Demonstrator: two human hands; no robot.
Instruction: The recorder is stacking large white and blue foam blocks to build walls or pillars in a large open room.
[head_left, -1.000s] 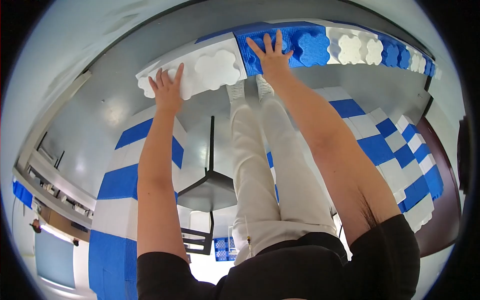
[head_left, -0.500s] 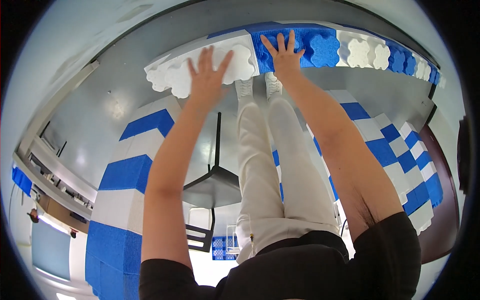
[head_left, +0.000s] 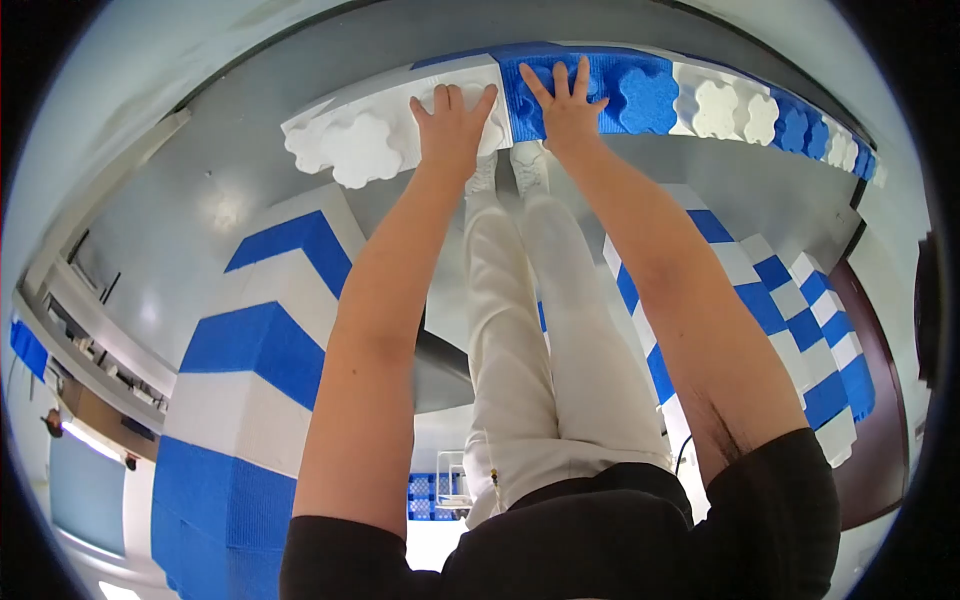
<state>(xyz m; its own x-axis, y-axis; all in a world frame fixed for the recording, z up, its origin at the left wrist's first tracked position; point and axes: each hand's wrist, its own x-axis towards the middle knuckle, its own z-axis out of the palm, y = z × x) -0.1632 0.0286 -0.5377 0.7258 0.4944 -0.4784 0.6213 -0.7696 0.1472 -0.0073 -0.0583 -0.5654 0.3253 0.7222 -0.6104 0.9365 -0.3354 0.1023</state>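
Note:
Across the floor ahead runs a row of large building blocks in white and blue, with rounded, flower-shaped knobs on the side toward me. My left hand (head_left: 453, 125), fingers spread, rests over the right end of the big white block (head_left: 345, 150). Beside it my right hand (head_left: 570, 105) lies with fingers apart on the neighbouring blue block (head_left: 645, 100), covering one of its knobs. Neither hand grips anything. The white and blue blocks meet at a straight seam between my hands.
More white blocks (head_left: 716, 108) continue the row rightward, alternating with blue. A tall stack of blue and white blocks (head_left: 240, 340) stands at the left. Another stepped block wall (head_left: 800, 320) is on the right. My white shoes (head_left: 528, 168) stand close against the row.
My left hand has moved right along the white block, toward the seam. My right hand stays on the blue block. The view has shifted slightly.

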